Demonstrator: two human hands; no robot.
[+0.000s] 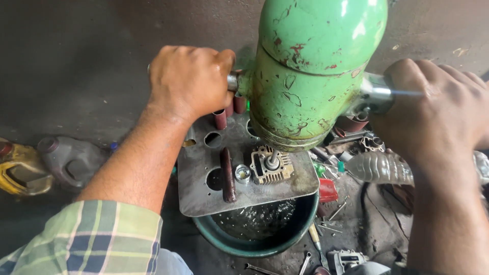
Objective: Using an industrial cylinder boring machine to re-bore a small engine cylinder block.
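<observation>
- The finned engine part (270, 165) lay loose on the steel plate (204, 196), under the spindle (274, 157) of the green machine (313, 71); unclamped, it could likely spin or skid.
- Left hand (189, 79) and right hand (438, 109) each gripped a side handle; uneven pressure might tilt the head.

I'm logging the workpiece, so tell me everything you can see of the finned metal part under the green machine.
The finned metal part looks like a small engine cylinder head of bare, dull grey cast metal, with cooling fins along its edges. It lies flat on the perforated steel plate, beside a small round metal piece. The machine's spindle comes down into its centre. Neither hand touches it.
</observation>
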